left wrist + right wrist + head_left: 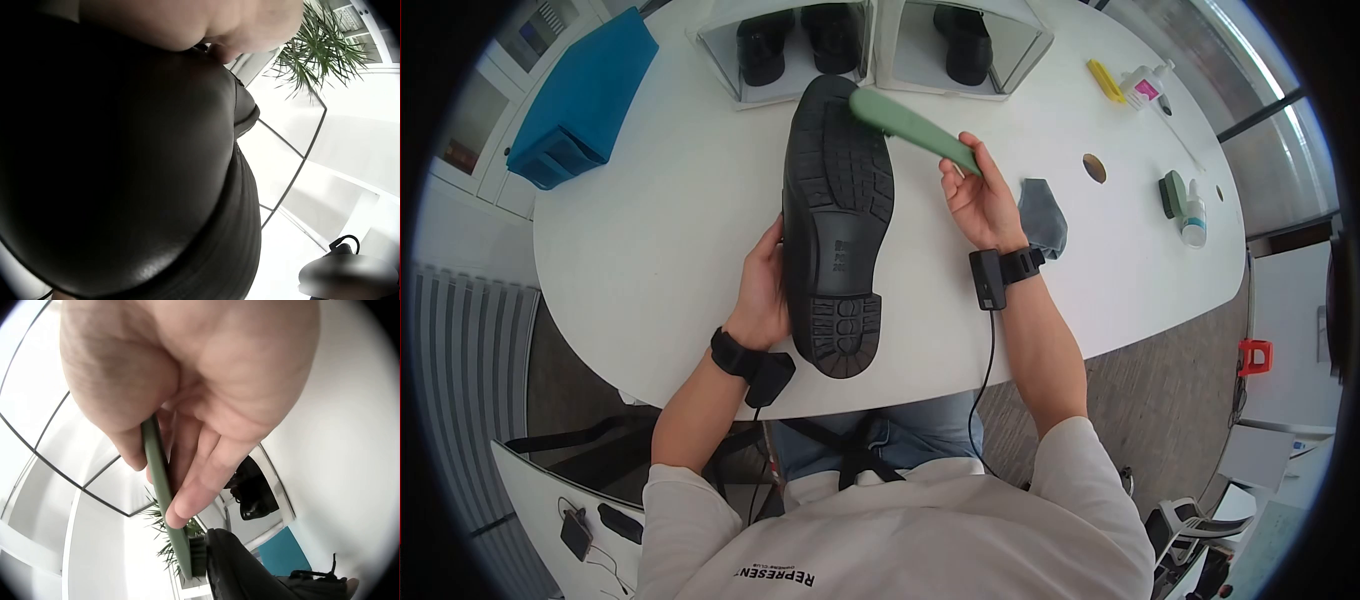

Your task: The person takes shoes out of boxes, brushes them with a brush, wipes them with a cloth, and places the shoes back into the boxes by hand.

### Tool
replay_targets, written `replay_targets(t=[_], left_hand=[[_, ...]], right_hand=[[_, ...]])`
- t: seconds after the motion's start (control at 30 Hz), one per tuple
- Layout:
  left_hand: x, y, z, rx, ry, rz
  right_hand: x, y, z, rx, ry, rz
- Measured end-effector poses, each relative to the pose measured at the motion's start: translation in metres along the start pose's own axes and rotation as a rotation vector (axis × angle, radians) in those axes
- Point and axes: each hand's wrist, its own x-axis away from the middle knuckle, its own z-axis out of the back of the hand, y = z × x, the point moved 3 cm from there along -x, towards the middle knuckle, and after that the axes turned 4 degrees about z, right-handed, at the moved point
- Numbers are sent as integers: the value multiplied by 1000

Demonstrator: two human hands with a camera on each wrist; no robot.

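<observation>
A black shoe (837,200) is held with its ridged sole facing the head camera, toe pointing away from the body. My left hand (762,290) grips it along its left side; most of those fingers are hidden behind the shoe. Smooth black leather (137,156) fills much of the left wrist view. My right hand (983,195) pinches the handle of a green brush (915,130), whose head is at the sole's toe end. In the right wrist view the dark bristles (198,555) of the brush touch the toe edge of the shoe (234,569).
Two clear-fronted boxes (790,98) with black shoes stand at the back. A blue case (585,95) lies left. Right of my hand are a grey cloth (1042,215), a second brush (1172,194), a small bottle (1194,225), a white bottle (1143,88) and a yellow object (1105,80).
</observation>
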Motion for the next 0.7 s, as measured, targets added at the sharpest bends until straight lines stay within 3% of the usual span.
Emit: replay_targets(t=[0.13, 0.33, 0.43, 0.5, 0.53, 0.63, 0.7], left_hand=[[2, 1, -2, -10, -24, 0], [2, 2, -4, 26, -60, 14], [3, 0, -2, 39, -72, 24], [4, 2, -4, 36, -81, 22], [3, 2, -3, 38, -65, 18], [2, 2, 2, 59, -65, 22], [2, 4, 5, 78, -75, 26]], right_hand=[[-1, -4, -1, -1, 50, 46], [-2, -5, 11, 35, -206, -90], [0, -3, 3, -54, -75, -18], [0, -7, -5, 29, 120, 79], [-1, -9, -2, 31, 115, 80], [0, -10, 12, -4, 12, -34], [0, -7, 11, 115, -202, -112]])
